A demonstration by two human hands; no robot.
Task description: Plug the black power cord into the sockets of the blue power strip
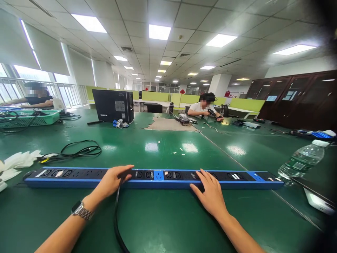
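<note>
A long blue power strip with a black face and several sockets lies across the green table. At its left-middle part is my left hand, curled round the top end of a black power cord. That end, and any plug on it, is hidden by the fingers and thumb. The cord hangs from there toward the near edge of the view. My right hand rests open on the strip right of its middle, fingers on the socket face and thumb against the near side.
A clear water bottle stands near the strip's right end. A coiled black cable and white tissue lie at left. Farther back are a computer case, a green basket and two people at the table.
</note>
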